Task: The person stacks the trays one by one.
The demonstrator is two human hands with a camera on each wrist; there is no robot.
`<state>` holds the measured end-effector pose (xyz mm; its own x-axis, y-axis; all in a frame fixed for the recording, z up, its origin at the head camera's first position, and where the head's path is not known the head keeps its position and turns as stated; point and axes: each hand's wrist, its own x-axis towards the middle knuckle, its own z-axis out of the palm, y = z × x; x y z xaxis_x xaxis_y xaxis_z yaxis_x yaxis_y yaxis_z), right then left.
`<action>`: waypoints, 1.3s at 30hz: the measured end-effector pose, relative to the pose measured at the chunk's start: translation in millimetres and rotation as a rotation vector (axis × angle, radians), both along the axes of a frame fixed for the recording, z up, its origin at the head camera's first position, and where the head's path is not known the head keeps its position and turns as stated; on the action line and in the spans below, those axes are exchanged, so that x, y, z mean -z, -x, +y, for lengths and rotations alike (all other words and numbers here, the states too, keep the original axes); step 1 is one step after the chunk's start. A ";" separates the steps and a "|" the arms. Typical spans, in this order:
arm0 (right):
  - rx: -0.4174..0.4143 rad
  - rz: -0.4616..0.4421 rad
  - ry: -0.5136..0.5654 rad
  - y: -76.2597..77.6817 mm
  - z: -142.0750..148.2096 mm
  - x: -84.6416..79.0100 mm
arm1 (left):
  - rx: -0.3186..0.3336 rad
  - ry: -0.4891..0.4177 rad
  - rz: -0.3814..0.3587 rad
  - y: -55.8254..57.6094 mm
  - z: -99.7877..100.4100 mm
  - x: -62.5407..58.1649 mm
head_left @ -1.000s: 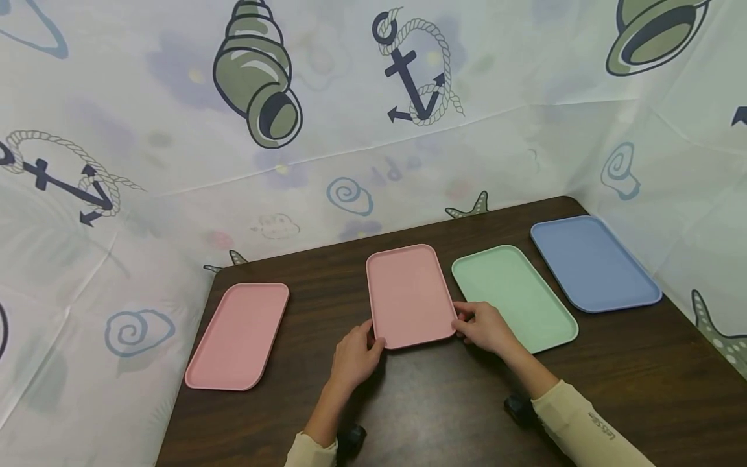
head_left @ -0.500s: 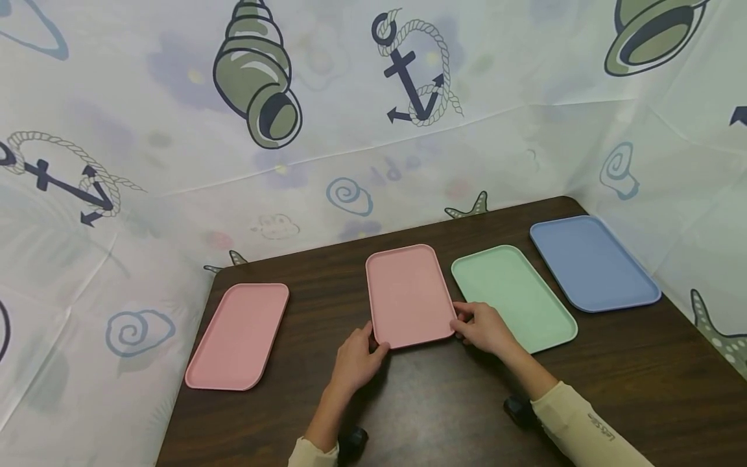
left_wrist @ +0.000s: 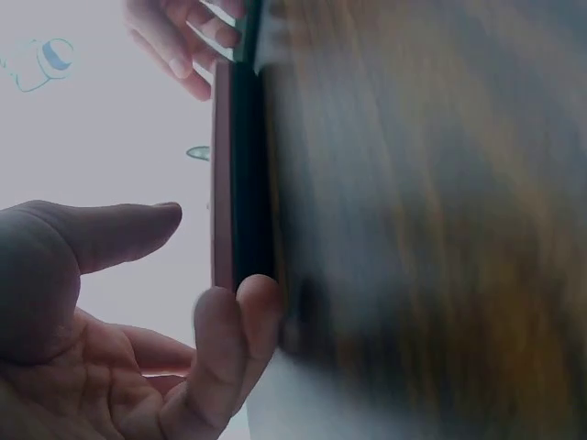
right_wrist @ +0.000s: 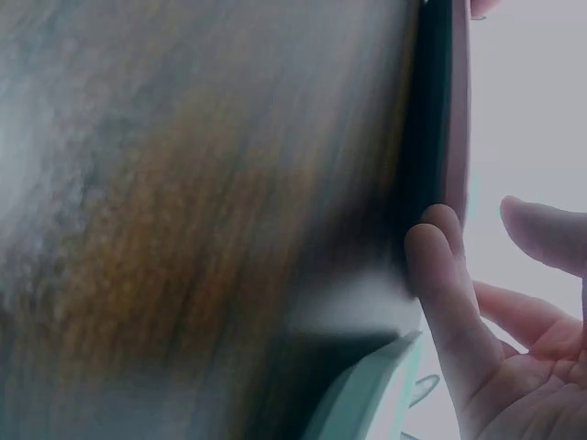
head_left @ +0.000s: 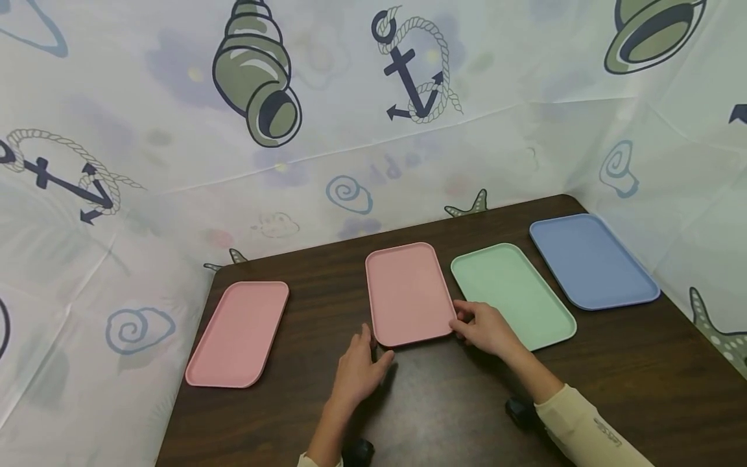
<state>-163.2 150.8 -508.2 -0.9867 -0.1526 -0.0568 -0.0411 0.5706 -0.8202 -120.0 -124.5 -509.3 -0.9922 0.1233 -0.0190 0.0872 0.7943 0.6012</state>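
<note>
A pink rectangular tray [head_left: 410, 293] lies on the dark wooden table between the two hands. My left hand [head_left: 357, 373] is at its near left corner. In the left wrist view the thumb [left_wrist: 138, 229] stands away from the tray rim [left_wrist: 222, 174], while the fingertips [left_wrist: 260, 302] are at the rim's lower end. At the near right corner is my right hand [head_left: 483, 329], its fingertips [right_wrist: 431, 243] against the tray's edge. Its thumb [right_wrist: 541, 229] is apart from the rim in the right wrist view. The far undersides are hidden.
Another pink tray [head_left: 239, 334] lies at the table's left side. A green tray [head_left: 513, 295] sits just right of the middle one, partly behind the right hand. Farther right is a blue tray [head_left: 594, 261]. Patterned white cloth [head_left: 338, 130] hangs behind the table [head_left: 432, 415].
My left thumb has come off the middle pink tray's corner, and the left fingers have spread. The right hand has barely moved. All the trays stay in place.
</note>
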 end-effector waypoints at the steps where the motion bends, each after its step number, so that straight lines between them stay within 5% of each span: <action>1: -0.002 0.006 -0.008 -1.1 0.2 -1.0 | -0.007 -0.003 0.001 -2.4 1.0 -0.3; 10: -0.014 0.037 0.036 -16.0 12.2 -23.0 | -0.085 0.033 0.040 -28.0 25.5 -10.2; 19: 0.020 0.071 0.121 -26.8 48.5 -41.5 | -0.106 0.151 0.220 -46.9 62.8 -26.9; 22: 0.042 0.072 0.152 -32.4 64.0 -43.3 | -0.079 0.161 0.231 -48.8 70.1 -30.5; 26: 0.096 0.047 0.172 -40.4 89.1 -42.9 | 0.044 0.140 0.225 -49.1 81.1 -31.0; 29: 0.131 0.019 0.196 -44.4 107.8 -41.3 | 0.163 0.084 0.195 -47.2 91.2 -27.6; 34: 0.208 -0.001 0.199 -50.6 133.3 -36.0 | 0.314 -0.071 0.013 -39.7 109.7 -16.1; 39: 0.313 -0.014 0.126 -57.1 153.8 -26.5 | 0.321 -0.265 -0.208 -34.9 128.5 -1.5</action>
<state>-106.2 304.6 -481.7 -0.9860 0.1514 -0.0704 0.1320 0.4481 -0.8842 -85.2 4.1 -507.8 -0.8813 0.4513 -0.1400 0.1598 0.5634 0.8106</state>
